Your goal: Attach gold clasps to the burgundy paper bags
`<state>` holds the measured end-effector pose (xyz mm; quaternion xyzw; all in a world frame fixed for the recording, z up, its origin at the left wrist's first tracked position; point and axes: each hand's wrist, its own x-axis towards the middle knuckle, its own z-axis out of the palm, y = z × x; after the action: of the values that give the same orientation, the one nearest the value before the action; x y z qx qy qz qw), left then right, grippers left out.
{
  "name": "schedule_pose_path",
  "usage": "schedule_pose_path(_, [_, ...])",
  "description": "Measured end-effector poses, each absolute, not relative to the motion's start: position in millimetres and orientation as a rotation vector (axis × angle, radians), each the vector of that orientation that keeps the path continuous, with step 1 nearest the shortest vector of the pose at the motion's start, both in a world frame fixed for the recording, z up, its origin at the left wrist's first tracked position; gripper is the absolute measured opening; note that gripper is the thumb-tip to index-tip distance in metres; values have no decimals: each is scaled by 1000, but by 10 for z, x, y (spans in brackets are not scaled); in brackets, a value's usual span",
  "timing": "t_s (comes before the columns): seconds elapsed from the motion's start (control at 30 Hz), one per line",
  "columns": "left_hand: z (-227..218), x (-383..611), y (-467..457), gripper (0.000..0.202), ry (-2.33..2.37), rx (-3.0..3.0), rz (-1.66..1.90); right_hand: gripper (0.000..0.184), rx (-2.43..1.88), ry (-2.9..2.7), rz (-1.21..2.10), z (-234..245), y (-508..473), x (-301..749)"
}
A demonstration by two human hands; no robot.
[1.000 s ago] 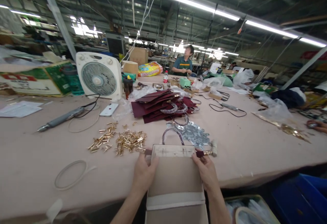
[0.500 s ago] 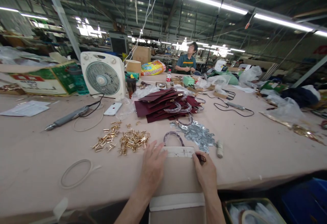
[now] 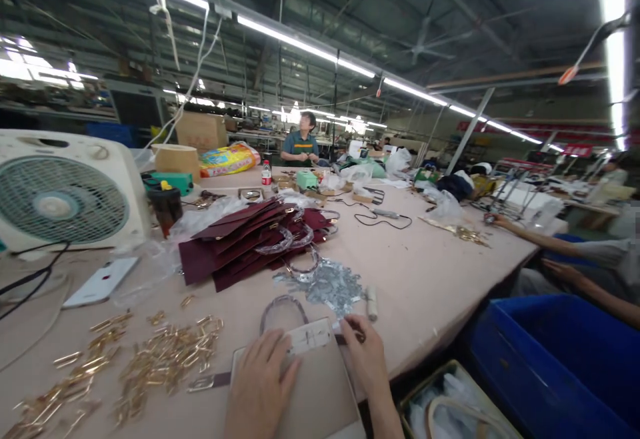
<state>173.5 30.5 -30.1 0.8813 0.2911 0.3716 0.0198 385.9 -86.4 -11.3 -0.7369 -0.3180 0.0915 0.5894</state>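
Note:
A flat bag piece with its beige lining side up (image 3: 320,375) lies at the table's near edge. A dark handle (image 3: 284,300) arches from its far end, beside a pale strip with small metal prongs. My left hand (image 3: 263,375) rests on the piece with its fingers stretched out. A dark strap with a metal buckle (image 3: 203,383) sticks out to its left. At the right edge my right hand (image 3: 367,349) has its fingers curled on a short dark strap (image 3: 341,339); the fingertips are partly hidden. Silvery metal plates (image 3: 333,289) lie just beyond.
Gold-coloured metal fittings (image 3: 165,365) are scattered at left. Maroon bag pieces with wrapped handles (image 3: 235,239) form a pile ahead. A fan (image 3: 65,192), a phone (image 3: 103,282) and a small roll (image 3: 371,302) stand about. Blue bin (image 3: 565,359) and another person's arm (image 3: 540,239) are at right.
The view has swung right and closer. The bag piece now lies tilted, and the buckled strap shows on its left. My left hand lies further over the piece; my right stays at its right edge.

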Motion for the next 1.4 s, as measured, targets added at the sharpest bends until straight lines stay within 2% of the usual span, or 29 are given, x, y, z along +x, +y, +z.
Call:
schedule_pose_path(0.13, [-341, 1707, 325, 30, 895, 2675, 1173, 38, -1722, -717, 96, -54, -813, 4286])
schedule_pose_path(0.33, [-345, 1718, 308, 32, 950, 2563, 1125, 22, -1882, -1282, 165, 40, -481, 4680])
schedule_pose_path(0.5, [-156, 1713, 207, 40, 1039, 2477, 978, 18, -1910, -1408, 234, 33, -314, 4741])
schedule_pose_path(0.73, [33, 1732, 104, 47, 1114, 2393, 861, 25, -1878, -1329, 354, -86, -299, 4775])
schedule_pose_path(0.9, [55, 1730, 84, 45, 1106, 2470, 852, 36, -1669, -970, 405, 38, -461, 4603])
schedule_pose_path(1.07, [206, 1911, 45, 31, 923, 2658, 787, 42, -1494, -800, 515, 145, -662, 4306])
schedule_pose_path(1.17, [261, 2121, 28, 30, 766, 2650, 666, 45, -1465, -780, 597, 138, -723, 4129])
schedule_pose_path(1.4, [258, 2421, 93, 18, 877, 2574, 549, 44, -1410, -770, 627, -118, -709, 3973])
